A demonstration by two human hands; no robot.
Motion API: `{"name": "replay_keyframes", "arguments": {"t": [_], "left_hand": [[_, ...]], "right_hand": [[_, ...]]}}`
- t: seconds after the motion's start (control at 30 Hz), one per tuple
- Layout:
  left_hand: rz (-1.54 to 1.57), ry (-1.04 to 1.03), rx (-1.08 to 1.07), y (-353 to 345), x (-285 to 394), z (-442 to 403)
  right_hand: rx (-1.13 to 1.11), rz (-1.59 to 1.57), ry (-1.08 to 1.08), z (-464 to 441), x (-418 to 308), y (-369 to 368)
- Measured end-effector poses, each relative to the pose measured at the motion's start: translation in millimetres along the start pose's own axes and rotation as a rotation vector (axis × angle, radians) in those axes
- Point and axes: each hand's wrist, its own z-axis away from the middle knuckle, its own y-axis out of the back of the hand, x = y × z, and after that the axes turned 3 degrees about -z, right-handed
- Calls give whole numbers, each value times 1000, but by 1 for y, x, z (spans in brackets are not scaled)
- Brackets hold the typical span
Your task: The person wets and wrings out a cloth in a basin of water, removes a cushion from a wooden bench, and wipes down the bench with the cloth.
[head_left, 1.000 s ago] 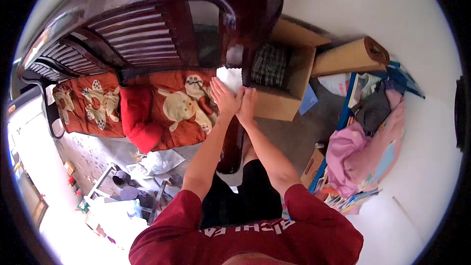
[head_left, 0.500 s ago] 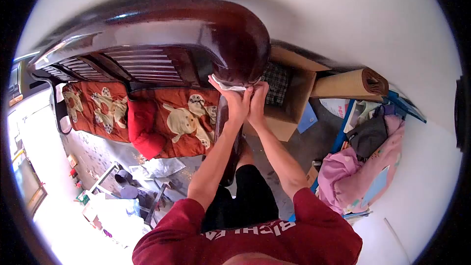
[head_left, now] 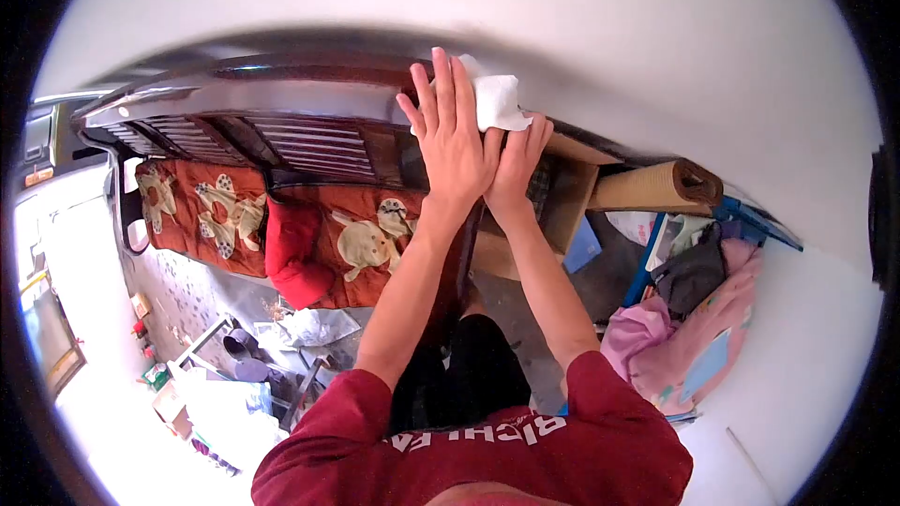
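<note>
bench back (head_left: 309, 101) dark, glossy; left hand (head_left: 454, 145) splayed over white wipe (head_left: 499, 103), right hand (head_left: 516, 164) straight-fingered beside (white wall (head_left: 637, 28) behind)

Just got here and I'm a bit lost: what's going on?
A person in a dark red T-shirt has both hands together at the end of a dark wooden bench's top rail. The left hand lies flat with fingers spread, partly over a crumpled white cloth; the right hand is beside it, at the cloth's edge. An open cardboard box stands just past the bench end.
</note>
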Motion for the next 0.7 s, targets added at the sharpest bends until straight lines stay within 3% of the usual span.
{"name": "replay_keyframes", "arguments": {"t": [0.27,0.33,0.4,0.7], "left_hand": [[3,7,56,30,-58,-19],[3,16,102,38,-85,-23],[-38,26,95,50,-110,-27],[-115,111,184,78,-186,-42]], "right_hand": [[-38,168,210,-17,-38,-43],[-146,208,240,-22,-52,-63],[-125,241,382,-29,-65,-84],[-138,281,446,-44,-115,-156]]}}
